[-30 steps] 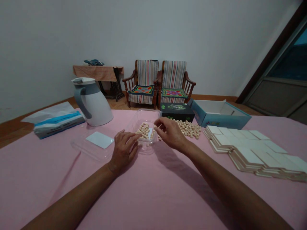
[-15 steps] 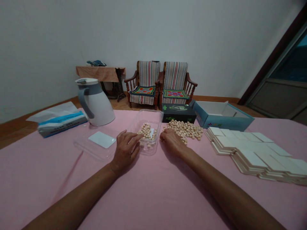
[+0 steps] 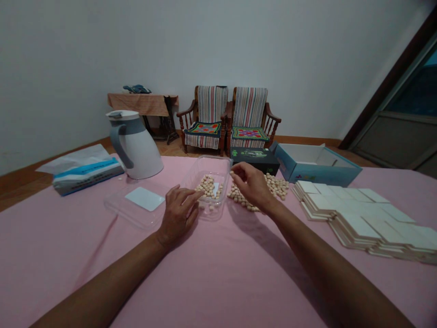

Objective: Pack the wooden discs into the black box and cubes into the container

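Between pinched fingertips the right hand [image 3: 253,183] holds a pale bead [image 3: 232,172]; left hand [image 3: 178,211], fingers apart.

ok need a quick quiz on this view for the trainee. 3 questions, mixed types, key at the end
1. What does the right hand hold?
2. True or false: the blue box is open at the top.
3. Fill in: the lid lies to the ____ of the tub, as the camera sees it.

Key:
1. A bead, pinched.
2. True.
3. Left.
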Demonstrator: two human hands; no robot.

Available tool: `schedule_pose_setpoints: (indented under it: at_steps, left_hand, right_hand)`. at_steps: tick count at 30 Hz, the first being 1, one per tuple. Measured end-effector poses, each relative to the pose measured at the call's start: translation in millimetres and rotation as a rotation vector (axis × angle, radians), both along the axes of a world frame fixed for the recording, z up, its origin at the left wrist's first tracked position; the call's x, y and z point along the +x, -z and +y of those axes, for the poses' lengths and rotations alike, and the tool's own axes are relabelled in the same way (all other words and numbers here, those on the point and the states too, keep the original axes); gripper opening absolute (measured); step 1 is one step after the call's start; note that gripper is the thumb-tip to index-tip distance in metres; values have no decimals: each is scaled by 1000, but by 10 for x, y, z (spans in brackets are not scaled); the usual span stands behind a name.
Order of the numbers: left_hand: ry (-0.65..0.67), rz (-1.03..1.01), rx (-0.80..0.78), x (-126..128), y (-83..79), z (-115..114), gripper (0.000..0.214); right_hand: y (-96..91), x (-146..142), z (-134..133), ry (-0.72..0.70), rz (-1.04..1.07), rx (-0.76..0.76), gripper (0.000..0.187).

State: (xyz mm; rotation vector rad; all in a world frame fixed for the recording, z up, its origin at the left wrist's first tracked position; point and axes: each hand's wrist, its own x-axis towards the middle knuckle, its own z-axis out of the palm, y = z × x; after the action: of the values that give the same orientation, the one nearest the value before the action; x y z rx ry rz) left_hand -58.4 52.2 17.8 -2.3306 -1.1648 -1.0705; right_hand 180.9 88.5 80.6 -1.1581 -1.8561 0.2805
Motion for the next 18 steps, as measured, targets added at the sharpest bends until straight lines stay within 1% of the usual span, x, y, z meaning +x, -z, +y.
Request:
schedule_pose_setpoints:
  at_steps: [2, 3, 5, 6, 8, 11, 13, 14, 16, 18]
  left_hand:
    - [-3, 2, -6, -6, 7, 2, 30]
    - [-3, 2, -8, -10, 12, 5, 31]
    - [1, 5, -6, -19, 24, 11, 31]
    - [3, 5, -3, -21, 28, 13, 31]
    - [6, 0, 5, -19, 30, 17, 31]
    - [9, -17, 10, 0, 15, 13, 30]
    - [14, -34, 5, 13, 1, 8, 28]
    - [17, -43, 3, 16, -4, 6, 27]
    - [23, -57, 1, 17, -9, 4, 26]
    - [29, -65, 0, 11, -5, 4, 25]
  right_hand:
    - [-86, -28, -43, -79, 72, -10, 15]
    - [-104, -13, -66, -86, 72, -7, 16]
    - [-94, 90, -109, -26, 0, 6, 13]
    - [-69, 172, -128, 28, -56, 5, 12]
    - [3, 364, -167, 115, -206, -80, 11]
    - [128, 597, -251, 194, -496, -304, 12]
    - [212, 667, -320, 227, -636, -435, 10]
    - [255, 680, -352, 235, -681, -475, 10]
    - [340, 688, -397, 235, -725, -493, 11]
    - [404, 701, -406, 219, -726, -465, 12]
